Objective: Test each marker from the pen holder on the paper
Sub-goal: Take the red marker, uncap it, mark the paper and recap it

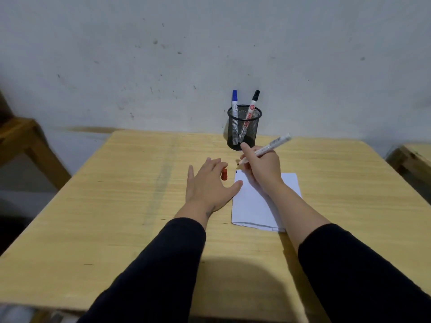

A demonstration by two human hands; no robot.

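A black mesh pen holder (244, 127) stands at the table's far edge with a blue-capped marker (234, 101) and a black-capped marker (253, 102) upright in it. My right hand (262, 167) grips an uncapped white marker (268, 148), its tip pointing down just beyond the top left corner of the white paper (258, 206). My left hand (208, 185) lies flat and open on the table, its thumb on the paper's left edge. A red cap (224, 174) lies by its fingertips. A small dark mark sits at the paper's top left corner.
The light wooden table (116, 206) stands against a grey wall. Wooden furniture pieces show at the far left (25, 141) and far right (410, 157). Both my forearms in black sleeves reach over the table's near half.
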